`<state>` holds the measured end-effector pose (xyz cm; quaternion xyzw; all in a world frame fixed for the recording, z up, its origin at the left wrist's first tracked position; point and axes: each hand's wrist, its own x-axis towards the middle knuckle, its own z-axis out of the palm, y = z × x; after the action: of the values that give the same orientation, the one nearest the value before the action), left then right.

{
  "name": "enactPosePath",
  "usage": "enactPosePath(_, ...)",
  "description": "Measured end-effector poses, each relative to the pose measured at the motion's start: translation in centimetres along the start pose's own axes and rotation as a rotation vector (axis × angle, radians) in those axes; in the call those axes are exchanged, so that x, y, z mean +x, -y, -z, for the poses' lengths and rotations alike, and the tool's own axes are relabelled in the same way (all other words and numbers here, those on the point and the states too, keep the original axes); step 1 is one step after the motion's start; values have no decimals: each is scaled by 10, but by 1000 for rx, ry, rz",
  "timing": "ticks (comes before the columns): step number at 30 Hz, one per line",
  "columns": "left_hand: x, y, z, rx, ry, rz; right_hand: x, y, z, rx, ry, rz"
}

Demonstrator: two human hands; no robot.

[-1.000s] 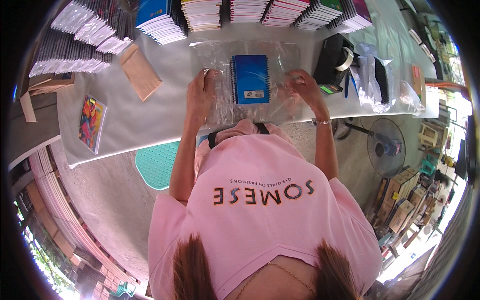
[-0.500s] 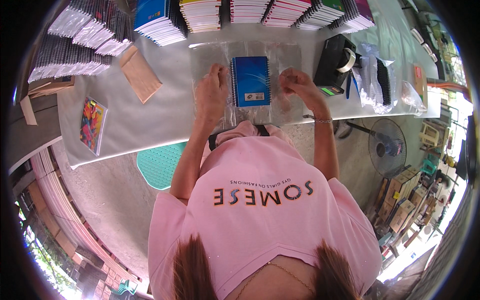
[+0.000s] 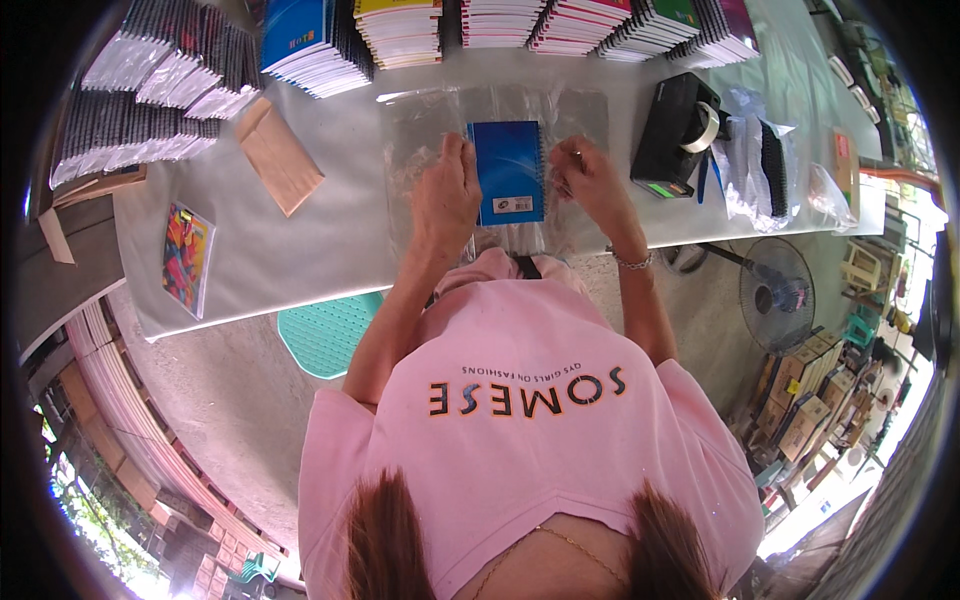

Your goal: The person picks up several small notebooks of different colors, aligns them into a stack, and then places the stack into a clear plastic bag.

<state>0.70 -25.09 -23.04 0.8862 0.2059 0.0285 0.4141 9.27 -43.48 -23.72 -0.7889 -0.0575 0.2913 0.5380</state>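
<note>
The blue notebook [image 3: 508,172] is lying on clear plastic [image 3: 580,112], its long edges facing the nearer, curled left hand [image 3: 446,200] and the farther, curled right hand [image 3: 592,182], whether either is clamping anything being unclear.

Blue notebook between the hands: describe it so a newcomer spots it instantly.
Near the front edge of the grey table lies clear plastic. The blue notebook sits amid it, between the left hand and the right hand. Unlike the blue-topped stack at the far side, it lies singly, a white label near its lower edge.
</note>
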Motion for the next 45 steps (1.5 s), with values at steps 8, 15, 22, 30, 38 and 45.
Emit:
enactPosePath(8,4,2,-8,-2,27,21,-6,11,-16,-44,-37,-47)
enactPosePath(15,1,6,1,15,57,89,-9,9,-1,-110,-55,-38)
enactPosePath(22,5,-8,1,99,66,47,-7,-7,-21,-222,-141,81)
enactPosePath(30,10,-8,-27,148,129,77,-6,12,-43,-456,-150,186)
enactPosePath(38,9,-2,-47,192,100,51,0,8,-53,-565,-148,182)
enactPosePath(45,20,1,-1,243,224,-188,0,9,-55,-623,-127,170)
